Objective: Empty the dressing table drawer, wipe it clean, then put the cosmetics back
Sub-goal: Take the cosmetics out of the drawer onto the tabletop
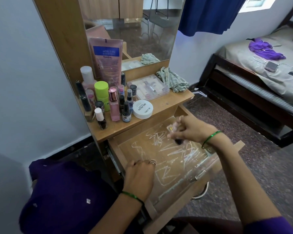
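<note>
Right hand grips blurred small bottles over the drawer; left hand rests curled, empty.

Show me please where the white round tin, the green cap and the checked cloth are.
white round tin (143, 109), head view, on the middle of its printed lid.
green cap (101, 87), head view, on the front of the cap.
checked cloth (173, 80), head view, on the middle of the crumpled folds.

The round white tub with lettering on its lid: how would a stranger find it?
Start at the wooden dressing table shelf below the mirror. The round white tub sits at the front of the bottle cluster, the only flat, wide white container, its lid reading NAIL POLISH.
</note>
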A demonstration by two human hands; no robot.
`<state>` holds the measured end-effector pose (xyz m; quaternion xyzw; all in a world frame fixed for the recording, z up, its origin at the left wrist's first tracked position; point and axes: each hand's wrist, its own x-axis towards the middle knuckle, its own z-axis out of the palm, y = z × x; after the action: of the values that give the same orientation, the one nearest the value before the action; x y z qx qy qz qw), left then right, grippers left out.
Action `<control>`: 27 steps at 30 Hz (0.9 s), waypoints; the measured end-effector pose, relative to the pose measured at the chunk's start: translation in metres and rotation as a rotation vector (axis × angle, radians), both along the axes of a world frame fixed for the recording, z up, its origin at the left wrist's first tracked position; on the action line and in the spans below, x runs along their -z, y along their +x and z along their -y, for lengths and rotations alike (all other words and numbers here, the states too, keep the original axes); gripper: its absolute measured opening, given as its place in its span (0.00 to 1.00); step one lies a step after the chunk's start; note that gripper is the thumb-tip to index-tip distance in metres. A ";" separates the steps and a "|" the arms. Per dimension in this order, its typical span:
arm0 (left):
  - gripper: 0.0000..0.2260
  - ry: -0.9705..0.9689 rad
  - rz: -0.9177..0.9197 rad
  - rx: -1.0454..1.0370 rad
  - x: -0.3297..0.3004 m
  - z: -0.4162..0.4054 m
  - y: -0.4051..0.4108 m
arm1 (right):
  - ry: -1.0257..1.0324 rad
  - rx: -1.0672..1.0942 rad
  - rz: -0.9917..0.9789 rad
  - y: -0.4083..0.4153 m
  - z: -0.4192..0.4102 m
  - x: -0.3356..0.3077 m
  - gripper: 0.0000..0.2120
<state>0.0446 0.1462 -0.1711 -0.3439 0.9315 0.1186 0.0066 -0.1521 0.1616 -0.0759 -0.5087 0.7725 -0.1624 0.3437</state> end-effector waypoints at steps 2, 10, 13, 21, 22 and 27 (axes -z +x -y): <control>0.10 0.007 -0.004 0.002 0.000 0.000 0.000 | -0.151 0.065 0.018 -0.004 0.008 -0.010 0.11; 0.10 0.021 0.003 -0.001 0.000 0.001 0.001 | -0.349 0.121 -0.327 -0.009 0.070 -0.021 0.09; 0.10 0.021 0.003 0.001 0.000 0.001 0.001 | -0.328 0.095 -0.386 -0.005 0.083 -0.021 0.10; 0.10 0.023 0.001 -0.011 0.000 0.002 0.002 | -0.322 0.067 -0.421 0.003 0.099 -0.021 0.06; 0.10 0.024 -0.001 -0.012 0.000 0.002 0.002 | -0.326 0.076 -0.410 0.003 0.099 -0.020 0.06; 0.10 0.024 -0.005 -0.006 0.000 0.002 0.002 | -0.334 0.101 -0.357 0.000 0.097 -0.019 0.05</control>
<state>0.0466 0.1440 -0.1708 -0.3462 0.9290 0.1307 0.0081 -0.1516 0.0650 -0.0572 -0.5400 0.8078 -0.2122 0.1045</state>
